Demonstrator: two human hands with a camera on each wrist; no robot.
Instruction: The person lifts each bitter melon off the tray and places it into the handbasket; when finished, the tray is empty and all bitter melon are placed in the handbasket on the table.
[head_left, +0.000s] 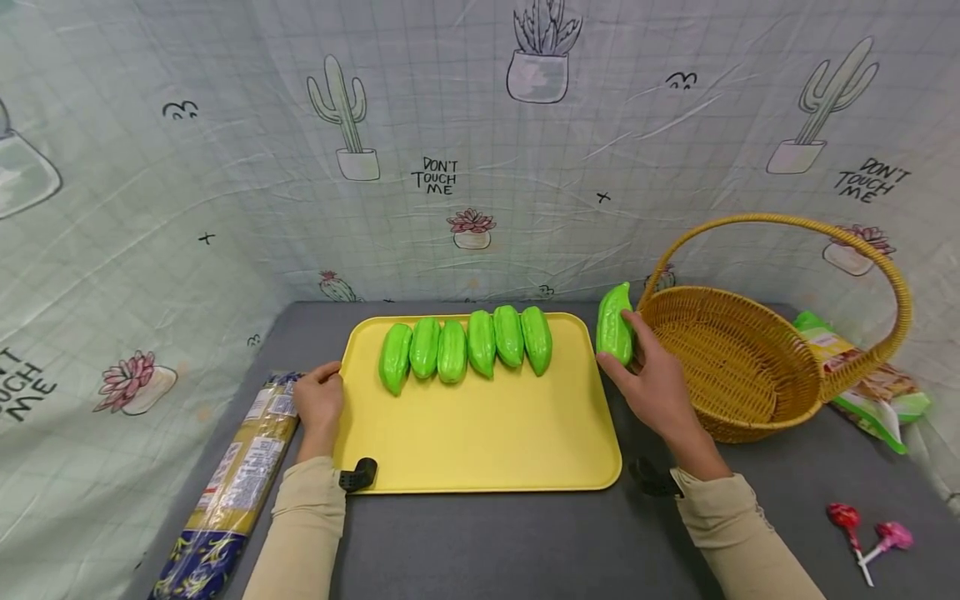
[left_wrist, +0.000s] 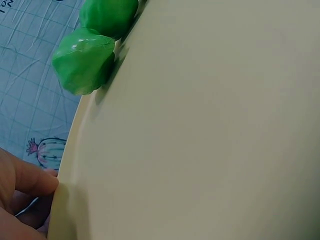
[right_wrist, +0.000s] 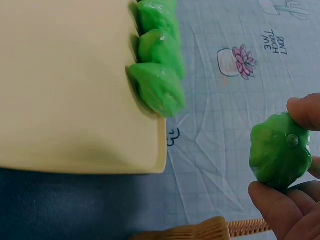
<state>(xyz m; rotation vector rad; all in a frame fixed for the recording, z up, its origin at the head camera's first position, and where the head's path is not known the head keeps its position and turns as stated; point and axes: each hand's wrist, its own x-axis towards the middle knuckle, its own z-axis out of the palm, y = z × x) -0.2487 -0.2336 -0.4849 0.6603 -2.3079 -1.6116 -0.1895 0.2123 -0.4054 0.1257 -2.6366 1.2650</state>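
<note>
My right hand [head_left: 656, 379] grips a shiny green bitter melon [head_left: 615, 327], held upright with its pointed tip up, between the yellow tray and the wicker basket. In the right wrist view, thumb and fingers lie on opposite sides of this bitter melon [right_wrist: 280, 150]. Several similar bitter melons [head_left: 452, 352] lie side by side in a row along the far part of the tray [head_left: 480, 442]. At the tray's left edge, my left hand [head_left: 320, 402] pinches the rim, its thumb on the edge in the left wrist view and its other fingers partly hidden.
A wicker basket [head_left: 810, 392] with a tall handle stands right of the tray. Behind it lies a green snack bag [head_left: 873, 392]. Two lollipops [head_left: 855, 525] rest at the near right. A long wrapped package [head_left: 243, 475] lies along the left, and a printed cloth hangs behind.
</note>
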